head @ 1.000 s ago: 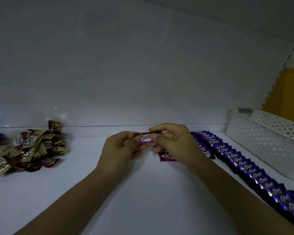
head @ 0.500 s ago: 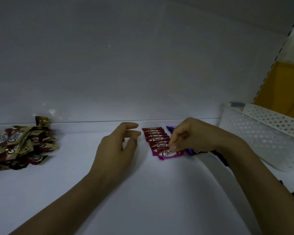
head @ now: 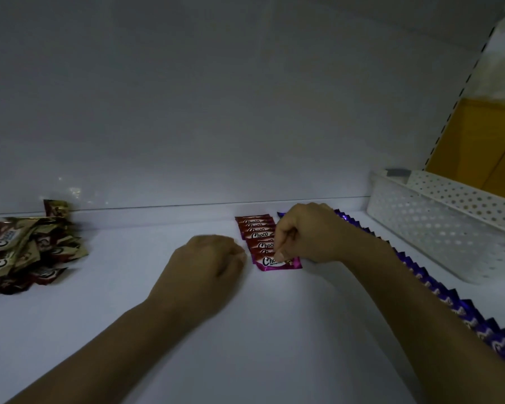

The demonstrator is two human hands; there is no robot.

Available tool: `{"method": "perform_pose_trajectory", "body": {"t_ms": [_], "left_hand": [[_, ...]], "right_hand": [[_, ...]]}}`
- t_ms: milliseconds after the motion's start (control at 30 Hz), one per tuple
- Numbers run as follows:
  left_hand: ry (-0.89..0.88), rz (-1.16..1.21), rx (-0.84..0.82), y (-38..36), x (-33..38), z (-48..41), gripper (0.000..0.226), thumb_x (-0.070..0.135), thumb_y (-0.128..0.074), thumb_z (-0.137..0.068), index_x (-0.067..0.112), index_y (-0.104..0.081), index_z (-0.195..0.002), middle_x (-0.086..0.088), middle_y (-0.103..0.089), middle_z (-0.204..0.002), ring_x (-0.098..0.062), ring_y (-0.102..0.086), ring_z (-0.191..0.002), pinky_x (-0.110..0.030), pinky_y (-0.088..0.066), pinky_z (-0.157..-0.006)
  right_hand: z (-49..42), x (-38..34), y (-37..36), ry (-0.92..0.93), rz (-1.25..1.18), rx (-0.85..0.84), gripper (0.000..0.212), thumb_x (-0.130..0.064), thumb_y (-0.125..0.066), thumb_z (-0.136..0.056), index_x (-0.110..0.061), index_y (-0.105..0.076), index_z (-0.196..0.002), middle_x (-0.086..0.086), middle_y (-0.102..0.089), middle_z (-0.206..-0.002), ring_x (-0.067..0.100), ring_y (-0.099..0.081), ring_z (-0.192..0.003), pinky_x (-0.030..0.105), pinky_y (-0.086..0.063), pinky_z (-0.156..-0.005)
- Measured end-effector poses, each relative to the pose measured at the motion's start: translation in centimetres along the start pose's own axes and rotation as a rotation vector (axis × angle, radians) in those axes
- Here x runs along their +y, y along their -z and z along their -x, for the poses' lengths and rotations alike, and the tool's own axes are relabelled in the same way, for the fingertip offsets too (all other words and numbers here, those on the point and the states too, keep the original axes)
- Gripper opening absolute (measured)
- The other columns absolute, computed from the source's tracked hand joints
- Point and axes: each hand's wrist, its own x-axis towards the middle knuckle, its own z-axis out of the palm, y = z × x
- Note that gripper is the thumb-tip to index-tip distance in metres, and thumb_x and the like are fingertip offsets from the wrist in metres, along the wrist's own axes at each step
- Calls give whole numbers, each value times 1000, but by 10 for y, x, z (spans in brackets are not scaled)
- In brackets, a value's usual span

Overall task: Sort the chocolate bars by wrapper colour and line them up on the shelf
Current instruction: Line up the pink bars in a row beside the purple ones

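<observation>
A short row of red chocolate bars (head: 255, 230) lies overlapped on the white shelf (head: 245, 360), running back to the rear wall. At its front lies a magenta bar (head: 274, 263). My right hand (head: 309, 231) is over the right side of this row, fingers curled, with its fingertips pinching the magenta bar's upper edge. My left hand (head: 204, 266) rests on the shelf just left of the row, curled into a fist that holds nothing. A long row of purple bars (head: 449, 304) runs from the back wall to the front right, partly hidden by my right forearm.
A loose pile of gold-and-brown bars (head: 21, 249) sits at the far left against the back wall. A white perforated basket (head: 438, 223) stands at the right, behind the purple row. Yellow panels show beyond the shelf's right upright.
Both hands held the magenta bar in the air; it now lies at the front of the red row. My left hand let go and curled into a fist beside it.
</observation>
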Motion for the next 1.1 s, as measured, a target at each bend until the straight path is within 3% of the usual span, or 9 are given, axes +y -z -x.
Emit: {"method": "perform_pose_trajectory", "body": {"t_ms": [100, 233, 333, 500, 733, 933, 1100], "left_hand": [[-76, -83, -72, 0, 2, -1, 57, 46, -22, -89, 27, -66, -118, 7, -64, -122, -10, -55, -111, -22, -37, -95], [-90, -122, -95, -4, -3, -2, 41, 39, -33, -99, 33, -53, -134, 12, -50, -141, -5, -41, -128, -17, -29, -104], [-105, -106, -94, -5, -4, -3, 39, 34, -38, -99, 34, -52, -135, 13, -47, -143, -4, -40, -130, -18, -29, -105], [-127, -45, -90, -5, -3, -2, 37, 28, -45, -98, 27, -56, -133, 11, -52, -139, -6, -46, -126, -18, -31, -104], [-125, -16, -95, -5, -1, -2, 37, 29, -43, -99, 25, -54, -134, 10, -54, -137, -5, -49, -123, -16, -32, -103], [-110, -20, -106, -7, -3, -3, 38, 28, -40, -98, 30, -47, -135, 13, -52, -135, -2, -45, -119, -16, -33, -100], [-98, 7, -78, -7, -1, -2, 36, 31, -39, -98, 29, -39, -135, 9, -54, -130, -5, -49, -106, -18, -38, -86]], "right_hand": [[-1, 1, -1, 9, 11, 17, 14, -35, -81, -69, -26, -72, -77, -22, -59, -67, -5, -53, -70, 41, -39, -100], [-2, 2, -1, -9, 8, 25, 19, -36, -81, -68, -25, -71, -78, -20, -60, -69, -3, -53, -70, 41, -41, -98], [-1, 3, 0, -18, -4, 22, 18, -37, -81, -68, -27, -73, -79, -24, -56, -64, -5, -51, -67, 40, -40, -97], [0, 4, 0, -23, -33, 16, 18, -35, -82, -68, -27, -74, -82, -27, -54, -61, -5, -51, -67, 38, -41, -96], [-3, 8, 0, -37, -1, -40, 40, -37, -77, -75, -26, -69, -112, -23, -53, -73, -5, -49, -67, 37, -43, -94], [-5, 14, -4, -34, 5, -46, 40, -41, -76, -75, -30, -68, -113, -9, -69, -105, -1, -53, -74, 34, -46, -92], [-6, 15, -4, -33, 13, -37, 38, -42, -76, -74, -32, -69, -111, -10, -68, -103, -5, -50, -70, 30, -40, -87]]}}
